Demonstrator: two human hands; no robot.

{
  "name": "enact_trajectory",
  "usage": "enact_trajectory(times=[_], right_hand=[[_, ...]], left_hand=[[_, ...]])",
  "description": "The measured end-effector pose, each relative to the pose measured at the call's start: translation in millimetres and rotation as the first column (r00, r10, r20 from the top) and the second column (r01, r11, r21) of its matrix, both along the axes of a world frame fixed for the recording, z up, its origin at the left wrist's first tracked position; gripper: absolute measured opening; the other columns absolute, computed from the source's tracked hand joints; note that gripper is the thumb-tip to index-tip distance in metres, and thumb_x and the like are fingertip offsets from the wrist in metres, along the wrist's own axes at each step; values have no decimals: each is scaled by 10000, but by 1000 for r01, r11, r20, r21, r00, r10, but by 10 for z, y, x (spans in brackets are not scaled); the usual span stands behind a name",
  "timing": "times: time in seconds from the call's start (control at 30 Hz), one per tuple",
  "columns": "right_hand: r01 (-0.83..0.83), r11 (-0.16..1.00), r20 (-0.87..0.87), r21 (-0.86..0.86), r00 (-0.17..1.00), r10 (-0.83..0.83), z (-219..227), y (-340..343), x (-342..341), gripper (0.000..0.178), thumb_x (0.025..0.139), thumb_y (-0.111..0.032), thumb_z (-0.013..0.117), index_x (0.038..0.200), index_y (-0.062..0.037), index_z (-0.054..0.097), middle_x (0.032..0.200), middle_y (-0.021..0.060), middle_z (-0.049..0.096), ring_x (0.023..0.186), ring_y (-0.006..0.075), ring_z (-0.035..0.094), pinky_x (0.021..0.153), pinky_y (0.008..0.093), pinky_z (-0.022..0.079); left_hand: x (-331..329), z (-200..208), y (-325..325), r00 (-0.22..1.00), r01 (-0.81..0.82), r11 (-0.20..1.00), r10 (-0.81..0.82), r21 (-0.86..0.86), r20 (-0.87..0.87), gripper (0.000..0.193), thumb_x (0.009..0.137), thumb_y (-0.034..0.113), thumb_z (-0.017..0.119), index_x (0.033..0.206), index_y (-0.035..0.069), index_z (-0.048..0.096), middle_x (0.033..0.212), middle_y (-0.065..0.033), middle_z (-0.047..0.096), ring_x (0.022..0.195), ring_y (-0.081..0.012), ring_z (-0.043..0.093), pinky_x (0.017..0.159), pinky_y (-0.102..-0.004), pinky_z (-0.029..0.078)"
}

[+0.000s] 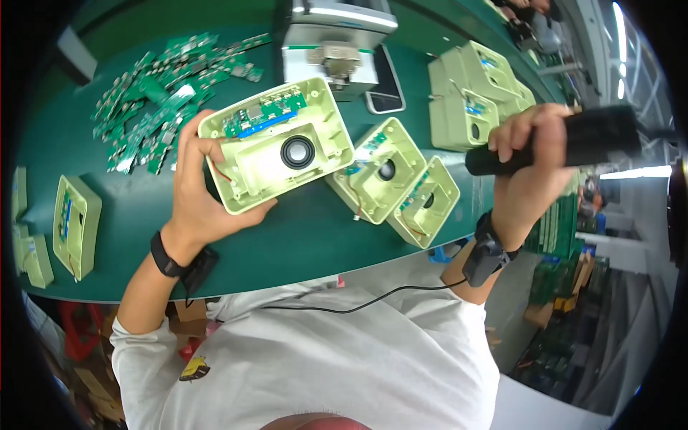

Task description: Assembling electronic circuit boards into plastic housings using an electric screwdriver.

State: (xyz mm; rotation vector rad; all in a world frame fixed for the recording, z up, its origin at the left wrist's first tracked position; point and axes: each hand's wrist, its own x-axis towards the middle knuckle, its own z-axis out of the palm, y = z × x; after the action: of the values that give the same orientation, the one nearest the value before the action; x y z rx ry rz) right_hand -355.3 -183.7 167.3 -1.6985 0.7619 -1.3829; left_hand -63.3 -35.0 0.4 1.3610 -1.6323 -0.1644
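Green housing (276, 147) in left hand (195, 201)

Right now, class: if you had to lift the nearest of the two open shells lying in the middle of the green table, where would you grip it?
Pinch the pale green shell across its two long outer walls, coming from above. It lies open side up, so the round speaker and wires inside stay untouched.
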Motion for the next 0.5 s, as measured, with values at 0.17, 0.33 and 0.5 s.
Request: enact_trajectory(times=[0.17,0.33,0.5], right_hand=[[546,838,-600,-9,667,-442,-460,13,-1069,282,893,-213,839,862,-18,638,729,-5,625,649,92,541,571,300,427],[673,739,-667,4,553,-500,-1240,241,-1443,385,798,-233,889,913,27,629,753,44,624,705,121,531,627,343,490],[653,740,-538,161,686,-489,-1339,512,-1352,365,796,-210,871,928,26,626,772,70,662,689,146,527,643,356,503]], left_hand=[[-869,167,-132,993,61,997,-66,-51,-94,732,618,224,991,1095,51,463,1420,-304,480,1318,-480,534,1047,-505,494],[-1501,-45,-276,990,65,997,-60,34,-129,799,626,198,992,1172,47,427,1466,-320,421,1351,-489,479,1090,-529,443],[-1625,-125,-208,997,45,999,-45,-7,-69,828,642,176,975,1212,42,390,1459,-307,403,1327,-490,488,1111,-526,418]])
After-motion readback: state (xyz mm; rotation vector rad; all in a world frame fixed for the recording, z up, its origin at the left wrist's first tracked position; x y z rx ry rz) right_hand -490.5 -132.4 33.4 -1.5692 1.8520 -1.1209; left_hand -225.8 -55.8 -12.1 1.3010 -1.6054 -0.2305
